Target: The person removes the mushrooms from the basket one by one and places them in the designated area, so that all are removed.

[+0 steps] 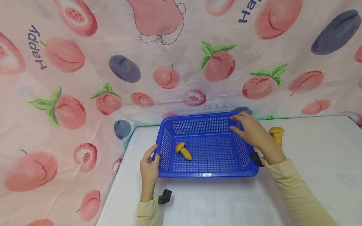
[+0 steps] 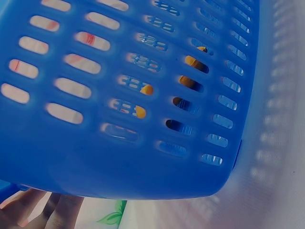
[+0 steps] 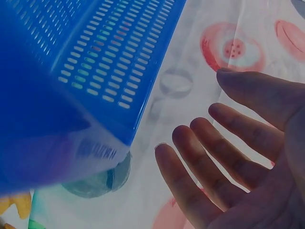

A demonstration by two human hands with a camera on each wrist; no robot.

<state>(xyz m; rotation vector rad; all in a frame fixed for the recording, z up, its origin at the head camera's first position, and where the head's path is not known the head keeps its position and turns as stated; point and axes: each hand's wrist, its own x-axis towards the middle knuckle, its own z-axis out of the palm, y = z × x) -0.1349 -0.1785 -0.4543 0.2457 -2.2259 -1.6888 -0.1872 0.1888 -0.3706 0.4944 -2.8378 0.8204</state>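
A blue plastic basket (image 1: 206, 174) with slotted walls stands on the table. My left hand (image 1: 149, 168) grips its left rim; in the left wrist view those fingers (image 2: 66, 210) show at the rim's edge, partly hidden by the basket wall (image 2: 119, 167). Over the back right corner is my right hand (image 1: 251, 131), its fingers spread apart. The right wrist view shows this right hand (image 3: 228, 157) holding nothing, with a gap between its fingertips and the basket (image 3: 109, 81). Inside the basket, toward the left, lies a yellow mushroom (image 1: 183, 151).
Another yellow mushroom (image 1: 277, 135) lies on the white table (image 1: 316, 163) to the right of the basket, partly behind my right forearm. A fruit-printed cloth (image 1: 169, 103) hangs behind the table. Black mounts (image 1: 165, 197) stick out at both wrists.
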